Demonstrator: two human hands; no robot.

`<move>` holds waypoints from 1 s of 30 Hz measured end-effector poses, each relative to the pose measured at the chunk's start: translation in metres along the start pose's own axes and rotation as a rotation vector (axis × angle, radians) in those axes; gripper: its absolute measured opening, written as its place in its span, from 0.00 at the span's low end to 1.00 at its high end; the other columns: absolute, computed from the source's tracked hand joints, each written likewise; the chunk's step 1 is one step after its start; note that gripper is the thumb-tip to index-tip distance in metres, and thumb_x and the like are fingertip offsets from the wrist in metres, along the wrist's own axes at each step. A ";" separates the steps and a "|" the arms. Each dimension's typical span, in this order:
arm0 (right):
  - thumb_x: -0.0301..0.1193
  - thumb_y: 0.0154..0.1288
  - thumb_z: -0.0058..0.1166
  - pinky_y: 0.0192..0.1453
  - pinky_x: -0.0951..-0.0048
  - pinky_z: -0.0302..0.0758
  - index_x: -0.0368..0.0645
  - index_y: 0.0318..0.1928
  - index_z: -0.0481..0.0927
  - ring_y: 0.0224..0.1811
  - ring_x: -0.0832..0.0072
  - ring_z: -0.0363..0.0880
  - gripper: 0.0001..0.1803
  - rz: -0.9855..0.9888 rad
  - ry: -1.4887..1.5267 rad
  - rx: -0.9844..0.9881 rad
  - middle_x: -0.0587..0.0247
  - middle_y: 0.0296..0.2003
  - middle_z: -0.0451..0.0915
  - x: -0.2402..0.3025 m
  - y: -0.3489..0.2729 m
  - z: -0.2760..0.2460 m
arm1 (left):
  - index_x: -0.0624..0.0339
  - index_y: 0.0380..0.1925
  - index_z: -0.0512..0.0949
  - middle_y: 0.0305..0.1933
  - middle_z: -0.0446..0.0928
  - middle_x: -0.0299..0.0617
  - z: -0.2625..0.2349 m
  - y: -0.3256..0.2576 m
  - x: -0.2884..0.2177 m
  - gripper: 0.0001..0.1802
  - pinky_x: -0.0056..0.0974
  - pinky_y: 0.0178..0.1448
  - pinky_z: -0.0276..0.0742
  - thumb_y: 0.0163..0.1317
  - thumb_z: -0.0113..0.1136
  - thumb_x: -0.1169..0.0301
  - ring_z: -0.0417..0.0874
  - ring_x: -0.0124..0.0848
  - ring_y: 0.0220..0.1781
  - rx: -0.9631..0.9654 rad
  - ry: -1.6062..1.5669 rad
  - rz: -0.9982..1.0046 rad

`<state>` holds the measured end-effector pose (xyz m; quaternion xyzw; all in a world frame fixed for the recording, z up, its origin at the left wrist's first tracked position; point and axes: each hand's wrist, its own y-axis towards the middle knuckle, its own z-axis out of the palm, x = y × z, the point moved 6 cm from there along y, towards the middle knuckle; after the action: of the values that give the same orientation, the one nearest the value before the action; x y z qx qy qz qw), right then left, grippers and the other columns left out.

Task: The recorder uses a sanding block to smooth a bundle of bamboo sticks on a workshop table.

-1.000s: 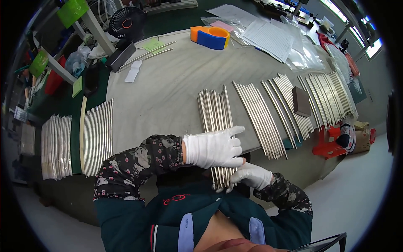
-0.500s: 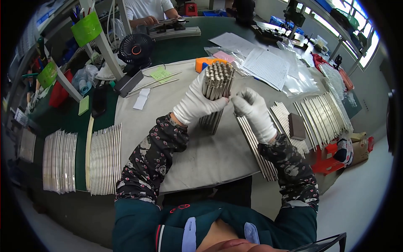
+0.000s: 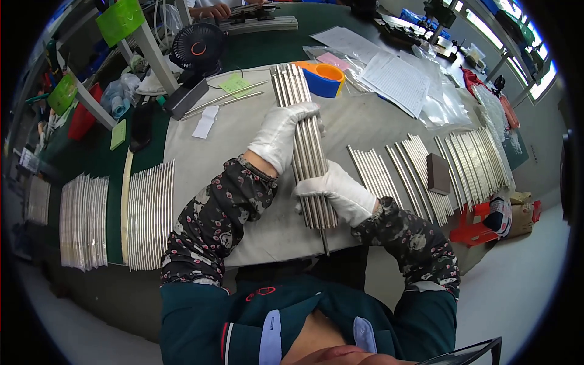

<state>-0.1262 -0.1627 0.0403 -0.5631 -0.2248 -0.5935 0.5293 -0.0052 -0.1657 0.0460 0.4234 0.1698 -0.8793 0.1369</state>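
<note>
A thick bundle of shiny metal rods (image 3: 310,149) slants over the cloth-covered table in front of me, its near end toward my body. My gloved left hand (image 3: 283,135) is wrapped round the upper half of the bundle. Lower down, my gloved right hand (image 3: 340,191) grips the same bundle near its near end, the thumb lying across the rods. One rod sticks out past the others at that end. Just right of my right hand lies a row of loose metal rods (image 3: 374,173). The undersides of both hands are hidden.
More rods (image 3: 477,164) lie at the right, with a dark brown block (image 3: 438,173) on some. Rod rows (image 3: 151,216) and plastic-wrapped rods (image 3: 85,222) lie left. A blue-and-orange tape roll (image 3: 324,80), papers (image 3: 392,82) and a black fan (image 3: 198,48) stand farther back. Another person's hand (image 3: 214,12) is beyond.
The bundle has gone from end-up to slanting lengthwise, its near end lower. My right hand, empty-looking and raised before, has come down and left onto the bundle. My left hand still holds it.
</note>
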 end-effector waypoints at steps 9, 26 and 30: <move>0.22 0.49 0.60 0.34 0.73 0.76 0.37 0.43 0.70 0.29 0.75 0.76 0.19 0.231 0.130 -0.184 0.65 0.30 0.75 -0.068 -0.052 0.005 | 0.71 0.55 0.61 0.45 0.74 0.53 -0.028 -0.040 0.074 0.40 0.44 0.49 0.75 0.46 0.70 0.65 0.77 0.45 0.44 -0.371 0.689 0.207; 0.56 0.60 0.52 0.23 0.59 0.75 0.36 0.22 0.77 0.16 0.55 0.77 0.31 -0.085 -1.500 -0.209 0.51 0.13 0.75 -0.074 -0.126 -0.008 | 0.50 0.63 0.68 0.72 0.56 0.51 -0.053 -0.086 0.048 0.36 0.67 0.70 0.39 0.63 0.43 0.40 0.53 0.56 0.72 0.186 1.934 0.654; 0.44 0.64 0.56 0.32 0.72 0.76 0.38 0.33 0.81 0.26 0.69 0.82 0.19 0.161 -0.688 -0.097 0.53 0.23 0.81 -0.126 -0.146 -0.002 | 0.50 0.66 0.62 0.73 0.53 0.53 -0.072 -0.101 0.044 0.39 0.67 0.70 0.38 0.64 0.37 0.37 0.51 0.56 0.73 0.243 1.934 0.635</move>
<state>-0.2803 -0.0678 -0.0268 -0.7703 -0.3164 -0.3357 0.4403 -0.0202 -0.0488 -0.0122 0.9876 -0.0026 -0.0958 0.1243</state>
